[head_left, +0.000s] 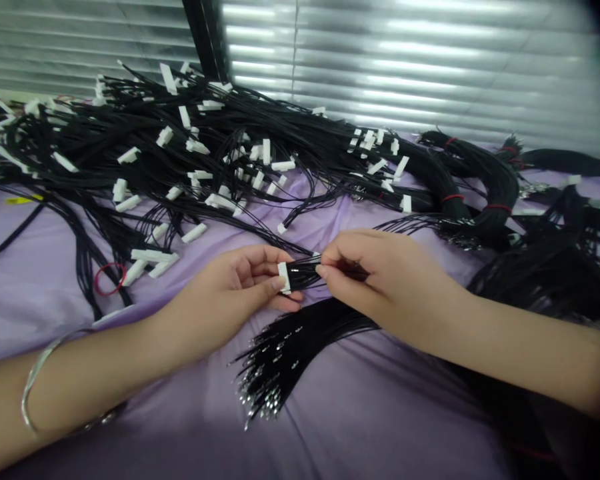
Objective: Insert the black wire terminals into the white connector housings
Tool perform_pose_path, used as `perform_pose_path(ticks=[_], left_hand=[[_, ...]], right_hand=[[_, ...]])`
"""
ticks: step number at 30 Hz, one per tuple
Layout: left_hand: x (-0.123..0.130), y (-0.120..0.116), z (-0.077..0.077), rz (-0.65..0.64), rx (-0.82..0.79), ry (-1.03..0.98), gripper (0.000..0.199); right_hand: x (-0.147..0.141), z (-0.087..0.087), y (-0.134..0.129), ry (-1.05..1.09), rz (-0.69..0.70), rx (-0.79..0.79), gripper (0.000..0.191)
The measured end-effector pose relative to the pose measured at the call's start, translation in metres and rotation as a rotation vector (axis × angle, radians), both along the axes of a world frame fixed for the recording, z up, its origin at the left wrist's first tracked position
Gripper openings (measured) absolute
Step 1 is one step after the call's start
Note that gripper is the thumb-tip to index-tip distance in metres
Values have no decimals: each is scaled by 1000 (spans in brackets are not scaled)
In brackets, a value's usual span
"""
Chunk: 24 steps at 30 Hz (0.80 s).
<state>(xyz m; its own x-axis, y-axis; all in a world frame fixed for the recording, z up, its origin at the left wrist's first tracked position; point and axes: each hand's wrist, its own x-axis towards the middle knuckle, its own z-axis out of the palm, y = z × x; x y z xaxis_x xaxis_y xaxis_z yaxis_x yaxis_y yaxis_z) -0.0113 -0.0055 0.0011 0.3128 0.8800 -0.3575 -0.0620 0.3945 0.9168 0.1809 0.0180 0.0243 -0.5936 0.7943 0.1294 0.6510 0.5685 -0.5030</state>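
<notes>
Between the thumb and fingers of my left hand (250, 280) is a white connector (285, 278), with several black wires (305, 272) running out of its right side. My right hand (375, 267) is closed in a pinch on the black wires, a short way right of the connector. Just below both hands lies a thick bundle of loose black wires (305, 340), its silvery metal tips fanned out toward the lower left. The exact wire tip at my right fingertips is too small to make out.
A large heap of black cables (145, 127) with white connectors stretches across the back. Bundles tied with red bands (495, 167) lie at the right. A red ring (110, 279) rests on the purple cloth (370, 407). Window blinds (410, 67) stand behind.
</notes>
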Motion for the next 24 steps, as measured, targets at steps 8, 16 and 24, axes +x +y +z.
perform_pose_path(ticks=[8,16,24], left_hand=[[1,0,-1,-5,-25,-13,12],[-2,2,-3,-35,7,20,11],[-3,2,-4,-33,-20,-20,13]], right_hand=[[1,-4,1,-13,60,-19,17],[-1,-5,0,-20,44,-2,17],[-4,-11,-4,8,84,46,15]])
